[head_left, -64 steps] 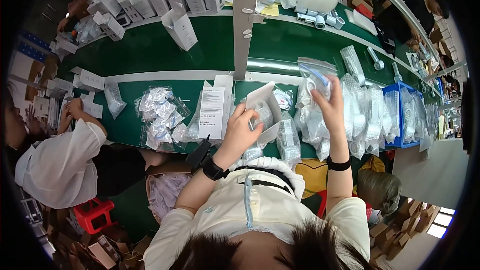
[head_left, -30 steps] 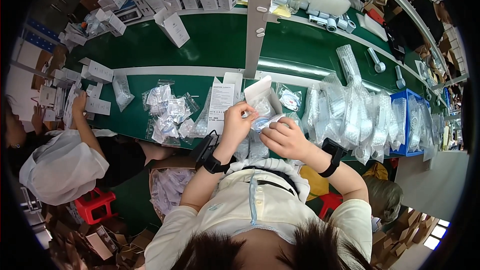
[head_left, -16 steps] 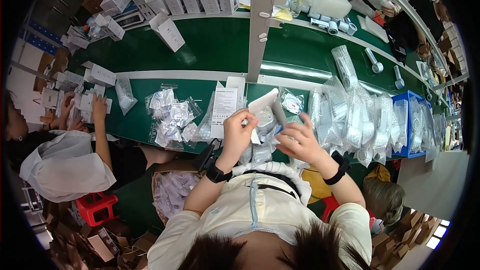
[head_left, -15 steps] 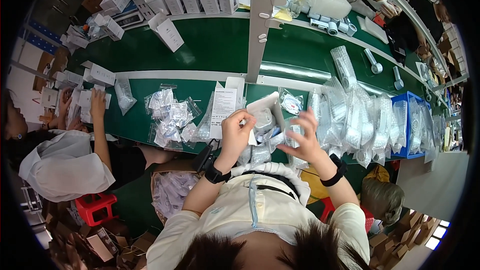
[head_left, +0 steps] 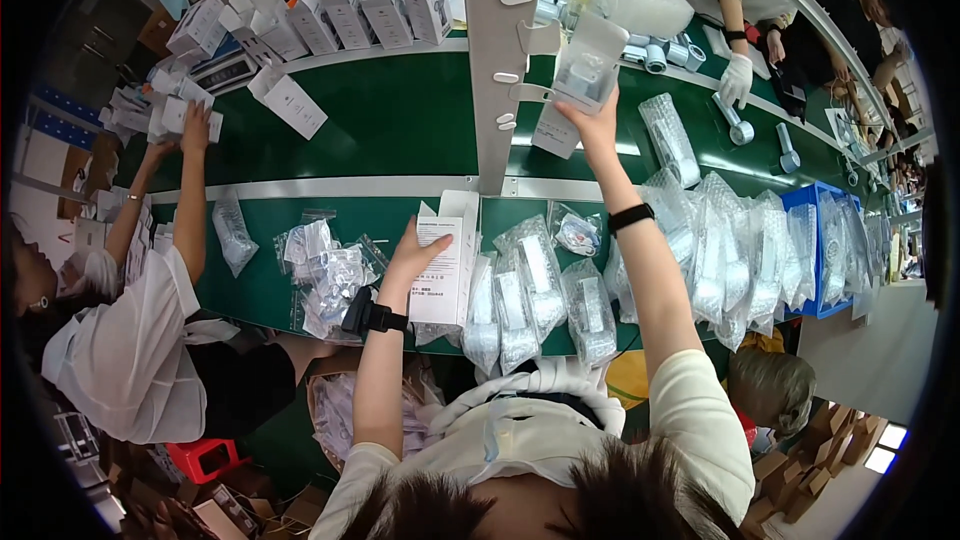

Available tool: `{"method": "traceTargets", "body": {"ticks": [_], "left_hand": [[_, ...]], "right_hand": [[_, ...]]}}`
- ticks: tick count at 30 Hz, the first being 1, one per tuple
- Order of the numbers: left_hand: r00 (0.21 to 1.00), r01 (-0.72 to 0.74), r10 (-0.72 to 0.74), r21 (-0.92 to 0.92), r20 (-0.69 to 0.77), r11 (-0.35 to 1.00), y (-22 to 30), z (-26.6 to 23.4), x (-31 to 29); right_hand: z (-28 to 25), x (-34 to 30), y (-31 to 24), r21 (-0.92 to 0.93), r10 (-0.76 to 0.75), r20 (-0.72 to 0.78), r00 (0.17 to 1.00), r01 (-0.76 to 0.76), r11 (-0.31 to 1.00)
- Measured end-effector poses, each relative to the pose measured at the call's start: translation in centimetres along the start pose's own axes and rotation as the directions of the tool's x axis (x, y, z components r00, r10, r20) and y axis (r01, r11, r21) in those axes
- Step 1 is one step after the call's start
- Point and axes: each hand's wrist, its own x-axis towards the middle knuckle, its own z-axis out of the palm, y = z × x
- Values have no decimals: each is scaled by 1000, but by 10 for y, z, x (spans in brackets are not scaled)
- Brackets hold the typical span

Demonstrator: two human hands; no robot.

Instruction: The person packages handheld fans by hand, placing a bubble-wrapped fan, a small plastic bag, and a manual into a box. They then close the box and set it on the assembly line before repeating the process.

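My right hand [head_left: 597, 128] is stretched far forward, gripping an open-topped white box [head_left: 588, 68] over the green belt, just right of the upright post. Inside that box a clear-wrapped item shows. My left hand [head_left: 415, 258] is closed around the side of another white box [head_left: 442, 285], which stands on the near table with its flaps up. Several bubble-wrapped parts [head_left: 530, 285] lie to the right of this box. On its left is a heap of small clear bags [head_left: 325, 275]. A small clear bag with white contents [head_left: 577, 232] lies behind the bubble-wrapped parts.
A grey metal post [head_left: 493, 60] rises between the belt sections. White boxes [head_left: 380, 15] line the far shelf, and one box [head_left: 287, 100] lies on the belt. More bubble-wrapped parts fill a blue bin [head_left: 822, 302] at right. A co-worker's gloved hand [head_left: 737, 80] touches a grey shower-head-shaped item.
My right hand has carried the filled box from the near table forward over the belt. My left hand has moved left and down onto the standing white box. The left co-worker's hands reached forward.
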Motion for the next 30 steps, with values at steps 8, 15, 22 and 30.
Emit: {"method": "traceTargets", "body": {"ticks": [8, 15, 22, 30], "left_hand": [[996, -53, 17, -457, -82, 888, 29, -15, -51], [954, -283, 124, -683, -274, 673, 55, -24, -89], [894, -433, 424, -515, -142, 740, 81, -12, -126], [883, -464, 468, -95, 27, 881, 68, 23, -130]], "right_hand": [[8, -25, 38, -760, -202, 35, 979, 157, 630], [2, -182, 0, -908, 786, 387, 482, 51, 416], [-20, -195, 25, -590, 487, 399, 777, -188, 785], [-89, -177, -127, 168, 211, -64, 975, -198, 966]]}}
